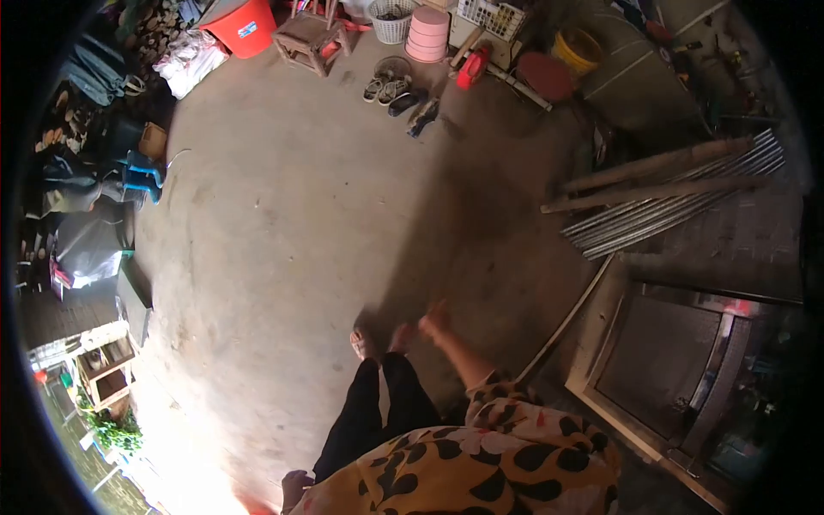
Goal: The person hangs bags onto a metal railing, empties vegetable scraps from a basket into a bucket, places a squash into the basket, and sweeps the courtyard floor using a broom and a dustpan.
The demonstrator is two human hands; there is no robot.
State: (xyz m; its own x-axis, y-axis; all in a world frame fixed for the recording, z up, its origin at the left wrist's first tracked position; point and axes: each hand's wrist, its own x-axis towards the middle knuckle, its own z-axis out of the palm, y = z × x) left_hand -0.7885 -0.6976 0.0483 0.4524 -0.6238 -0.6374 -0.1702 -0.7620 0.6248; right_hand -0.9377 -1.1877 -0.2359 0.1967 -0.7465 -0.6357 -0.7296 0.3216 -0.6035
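Note:
My right hand [435,321] reaches forward over the bare concrete floor [283,223], beside my feet. Its fingers look slightly apart, though small and soft in the picture, and nothing shows in it. At the bottom edge, my left hand [297,486] hangs low by my hip, in shade and partly cut off. Its fingers cannot be made out, nor anything in them. My patterned yellow shirt [429,472] and black trousers [356,412] fill the space between the two hands. Neither hand touches any object that I can see.
A wooden stool [311,40], red tub [245,30], pink bucket [427,34] and several shoes [390,89] stand ahead. Corrugated sheets [661,215] with wooden planks [661,163] lie at right, near a wood-framed screen [657,365]. Blue-trimmed boots [142,176] stand at left.

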